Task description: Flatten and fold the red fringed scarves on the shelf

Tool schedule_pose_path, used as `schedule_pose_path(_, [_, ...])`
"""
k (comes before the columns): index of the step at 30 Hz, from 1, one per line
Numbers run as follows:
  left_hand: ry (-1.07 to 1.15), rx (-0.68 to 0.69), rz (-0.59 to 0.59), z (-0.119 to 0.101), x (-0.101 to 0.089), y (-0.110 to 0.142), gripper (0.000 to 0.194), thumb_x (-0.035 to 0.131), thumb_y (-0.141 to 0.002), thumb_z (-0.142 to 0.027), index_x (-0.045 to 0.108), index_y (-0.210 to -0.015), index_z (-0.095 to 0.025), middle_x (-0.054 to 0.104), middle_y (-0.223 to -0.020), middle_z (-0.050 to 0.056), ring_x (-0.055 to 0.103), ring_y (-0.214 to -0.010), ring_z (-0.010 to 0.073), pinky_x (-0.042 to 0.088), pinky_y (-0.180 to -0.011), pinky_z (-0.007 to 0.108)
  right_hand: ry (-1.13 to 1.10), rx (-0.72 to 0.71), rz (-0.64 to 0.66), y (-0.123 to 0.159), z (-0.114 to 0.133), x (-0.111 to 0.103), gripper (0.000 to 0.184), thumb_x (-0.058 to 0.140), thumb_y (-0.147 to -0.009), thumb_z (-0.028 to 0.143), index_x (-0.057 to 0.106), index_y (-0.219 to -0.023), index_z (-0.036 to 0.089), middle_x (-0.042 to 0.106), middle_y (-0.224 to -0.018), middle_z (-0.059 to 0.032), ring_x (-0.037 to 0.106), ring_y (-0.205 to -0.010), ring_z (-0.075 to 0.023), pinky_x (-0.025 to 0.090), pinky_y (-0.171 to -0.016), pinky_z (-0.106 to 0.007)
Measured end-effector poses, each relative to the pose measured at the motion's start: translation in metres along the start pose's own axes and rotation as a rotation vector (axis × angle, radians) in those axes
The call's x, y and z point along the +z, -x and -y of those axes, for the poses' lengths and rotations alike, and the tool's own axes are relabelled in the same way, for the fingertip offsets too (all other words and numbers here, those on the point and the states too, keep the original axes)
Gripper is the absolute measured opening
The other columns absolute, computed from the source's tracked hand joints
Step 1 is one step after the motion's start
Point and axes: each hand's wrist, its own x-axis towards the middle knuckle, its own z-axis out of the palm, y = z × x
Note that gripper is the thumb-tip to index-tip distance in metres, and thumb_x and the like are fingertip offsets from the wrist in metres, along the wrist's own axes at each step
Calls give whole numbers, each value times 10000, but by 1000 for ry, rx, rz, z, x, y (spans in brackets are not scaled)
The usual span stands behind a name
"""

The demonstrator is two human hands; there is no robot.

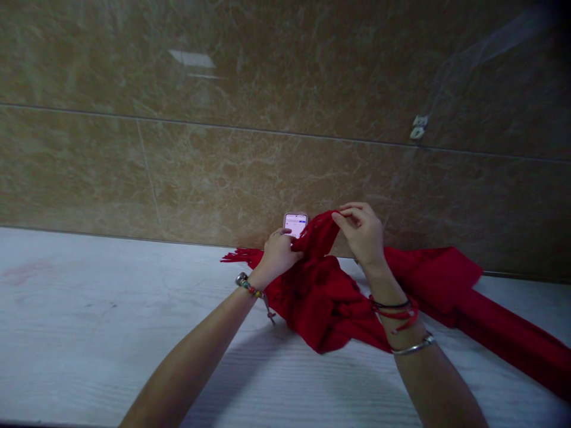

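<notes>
A red fringed scarf (pixel 321 303) lies bunched on the white table, its tassels spread out at the left end. My right hand (pixel 363 235) pinches a raised edge of it between thumb and fingers. On the left side of the lifted part, my left hand (pixel 281 252) has its fingers closed on the cloth. Just behind the left hand, a phone (pixel 295 223) with a lit screen leans against the wall, its lower part hidden by the hand and the cloth.
Red cloth (pixel 482 306) stretches off to the right along the white wood-grain table (pixel 111 333). A brown marbled tile wall (pixel 232 166) rises directly behind the table. Small white fixtures (pixel 418 127) are fixed on the wall at the upper right.
</notes>
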Motion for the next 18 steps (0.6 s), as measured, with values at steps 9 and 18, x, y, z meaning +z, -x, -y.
schedule_pose_path(9, [-190,68,-76,8,-48,-1,139,580,-726,-244,676,-740,-145,608,-1025,82,475,-1101,220,400,-917,308,221,125,50,-8,-54,-13,176,607,-696,331,609,-595,186,553,-791,-61,551,-796,-212,441,-784,-406])
schedule_pose_path(18, [-223,263,12,-6,-43,4,120,604,-702,-156,697,-771,-186,615,-1043,62,395,-1186,225,344,-974,350,-48,-226,679,16,-4,15,335,657,-688,277,610,-1012,209,435,-1237,-99,415,-1161,-245,354,-963,-411])
